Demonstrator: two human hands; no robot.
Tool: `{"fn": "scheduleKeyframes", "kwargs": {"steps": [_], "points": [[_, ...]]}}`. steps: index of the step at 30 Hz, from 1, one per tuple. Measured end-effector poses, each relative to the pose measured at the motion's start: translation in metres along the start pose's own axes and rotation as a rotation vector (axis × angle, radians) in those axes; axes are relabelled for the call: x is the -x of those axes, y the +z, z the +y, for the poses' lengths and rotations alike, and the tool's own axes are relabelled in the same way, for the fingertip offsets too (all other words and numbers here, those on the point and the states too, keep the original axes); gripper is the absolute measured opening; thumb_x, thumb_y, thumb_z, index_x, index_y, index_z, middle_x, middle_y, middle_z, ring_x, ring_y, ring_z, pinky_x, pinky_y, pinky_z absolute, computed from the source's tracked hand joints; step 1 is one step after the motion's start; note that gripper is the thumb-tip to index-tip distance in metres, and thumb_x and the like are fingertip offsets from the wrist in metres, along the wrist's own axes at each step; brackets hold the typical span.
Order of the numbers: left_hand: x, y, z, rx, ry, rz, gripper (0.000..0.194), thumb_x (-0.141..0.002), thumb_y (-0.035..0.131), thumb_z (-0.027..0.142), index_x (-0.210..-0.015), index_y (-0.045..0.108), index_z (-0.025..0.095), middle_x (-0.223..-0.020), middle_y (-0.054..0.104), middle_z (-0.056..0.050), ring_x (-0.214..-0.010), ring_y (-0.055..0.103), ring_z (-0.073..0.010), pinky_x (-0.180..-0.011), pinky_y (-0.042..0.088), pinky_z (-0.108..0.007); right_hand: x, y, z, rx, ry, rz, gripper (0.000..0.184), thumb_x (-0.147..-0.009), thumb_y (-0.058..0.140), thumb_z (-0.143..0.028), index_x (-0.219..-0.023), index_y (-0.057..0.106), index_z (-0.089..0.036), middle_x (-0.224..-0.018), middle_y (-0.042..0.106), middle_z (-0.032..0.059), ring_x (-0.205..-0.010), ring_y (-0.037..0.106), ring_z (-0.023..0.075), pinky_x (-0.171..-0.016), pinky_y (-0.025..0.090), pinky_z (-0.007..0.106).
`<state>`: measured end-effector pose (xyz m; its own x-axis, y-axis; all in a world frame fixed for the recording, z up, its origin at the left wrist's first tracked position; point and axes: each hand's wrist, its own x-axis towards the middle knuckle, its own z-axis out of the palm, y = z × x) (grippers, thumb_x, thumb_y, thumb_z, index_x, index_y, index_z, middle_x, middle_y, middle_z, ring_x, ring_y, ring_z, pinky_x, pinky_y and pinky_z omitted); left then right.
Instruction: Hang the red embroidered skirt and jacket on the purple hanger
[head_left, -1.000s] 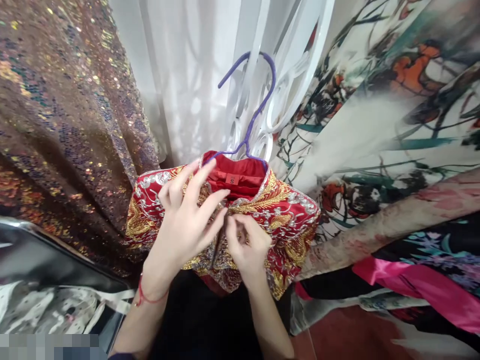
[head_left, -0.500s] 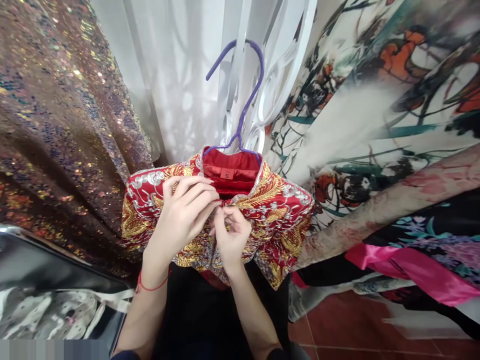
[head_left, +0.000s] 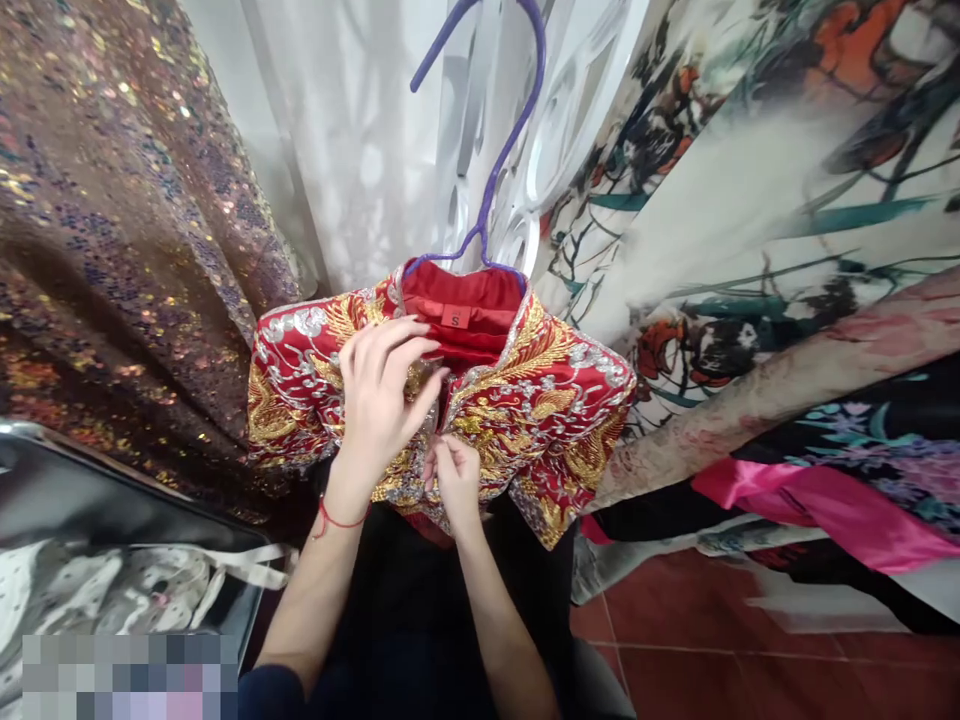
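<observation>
A red jacket point(head_left: 555, 400) with gold and silver embroidery hangs in front of me on a purple hanger point(head_left: 495, 180). Its red lining and a small size tag show at the collar. My left hand point(head_left: 379, 400) lies on the left front panel, fingers curled and pinching the front edge just below the collar. My right hand point(head_left: 454, 475) sits slightly lower at the front opening, fingers pinched together on the edge or a fastening there. What exactly the fingertips hold is hidden. A red string circles my left wrist.
A brown sequinned fabric point(head_left: 112, 250) hangs at the left, a white sheer curtain point(head_left: 360, 150) behind, and floral printed garments point(head_left: 750, 250) at the right with a pink sash point(head_left: 825, 510). A dark case point(head_left: 112, 520) with spotted cloth lies lower left. Red floor tiles point(head_left: 712, 650) show lower right.
Both hands stayed at the jacket's front opening; my right hand dropped slightly lower and my left fingers curled in. The view shifted, so the hanger hook sits higher in the picture.
</observation>
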<state>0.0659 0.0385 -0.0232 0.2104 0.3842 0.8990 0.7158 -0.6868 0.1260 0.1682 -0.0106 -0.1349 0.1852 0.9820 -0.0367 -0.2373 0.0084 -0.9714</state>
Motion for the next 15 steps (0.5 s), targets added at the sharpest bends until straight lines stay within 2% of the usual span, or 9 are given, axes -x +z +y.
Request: {"fn": "scheduleKeyframes", "kwargs": {"steps": [2, 4, 6, 7, 8, 10, 15], "points": [[0.021, 0.013, 0.005, -0.027, -0.075, 0.083, 0.053, -0.088, 0.072, 0.032, -0.133, 0.044, 0.028, -0.143, 0.055, -0.012, -0.137, 0.050, -0.0289, -0.111, 0.040, -0.048, 0.000, -0.007, 0.020, 0.019, 0.020, 0.005, 0.042, -0.081, 0.060, -0.053, -0.055, 0.048, -0.023, -0.041, 0.053, -0.0050, -0.033, 0.044, 0.0078, -0.036, 0.035, 0.021], [0.046, 0.027, 0.010, -0.069, -0.207, 0.201, 0.064, -0.084, 0.075, 0.035, -0.135, 0.038, 0.026, -0.147, 0.044, -0.017, -0.140, 0.044, -0.0320, -0.109, 0.042, -0.051, -0.001, -0.013, 0.038, 0.038, 0.043, 0.001, 0.043, -0.081, 0.060, -0.053, -0.053, 0.048, -0.022, -0.043, 0.054, -0.0042, -0.034, 0.045, 0.0082, -0.038, 0.036, 0.021], [0.072, 0.040, 0.009, -0.120, -0.339, 0.321, 0.055, -0.080, 0.077, 0.033, -0.121, 0.041, 0.023, -0.135, 0.047, -0.017, -0.129, 0.051, -0.0303, -0.103, 0.046, -0.050, -0.004, -0.019, 0.055, 0.057, 0.074, 0.002, 0.044, -0.080, 0.061, -0.054, -0.053, 0.049, -0.022, -0.042, 0.054, -0.0038, -0.034, 0.045, 0.0087, -0.038, 0.034, 0.022], [0.083, 0.045, 0.008, -0.134, -0.394, 0.343, 0.046, -0.079, 0.076, 0.032, -0.111, 0.044, 0.023, -0.123, 0.050, -0.014, -0.119, 0.054, -0.0276, -0.099, 0.048, -0.048, -0.005, -0.022, 0.063, 0.067, 0.091, 0.006, 0.044, -0.079, 0.061, -0.056, -0.053, 0.050, -0.022, -0.042, 0.054, -0.0037, -0.033, 0.044, 0.0090, -0.037, 0.033, 0.022], [0.093, 0.049, 0.005, -0.133, -0.444, 0.340, 0.039, -0.079, 0.075, 0.032, -0.099, 0.044, 0.023, -0.111, 0.051, -0.009, -0.108, 0.057, -0.0246, -0.095, 0.049, -0.045, -0.007, -0.024, 0.071, 0.076, 0.106, 0.014, 0.044, -0.078, 0.061, -0.057, -0.054, 0.050, -0.022, -0.041, 0.053, -0.0038, -0.033, 0.044, 0.0092, -0.037, 0.033, 0.022], [0.108, 0.051, -0.001, -0.085, -0.545, 0.270, 0.035, -0.080, 0.073, 0.033, -0.084, 0.039, 0.024, -0.090, 0.048, -0.002, -0.089, 0.057, -0.0190, -0.087, 0.050, -0.039, -0.011, -0.027, 0.085, 0.091, 0.129, 0.029, 0.044, -0.078, 0.060, -0.059, -0.055, 0.051, -0.022, -0.041, 0.053, -0.0037, -0.032, 0.043, 0.0093, -0.036, 0.032, 0.023], [0.127, 0.036, -0.007, 0.046, -0.814, 0.036, 0.028, -0.078, 0.066, 0.036, -0.080, 0.041, 0.024, -0.067, 0.042, 0.007, -0.056, 0.043, -0.0114, -0.062, 0.041, -0.027, -0.013, -0.029, 0.109, 0.114, 0.153, 0.043, 0.042, -0.080, 0.058, -0.057, -0.059, 0.053, -0.022, -0.047, 0.057, -0.0031, -0.036, 0.045, 0.0089, -0.041, 0.034, 0.023]]}}
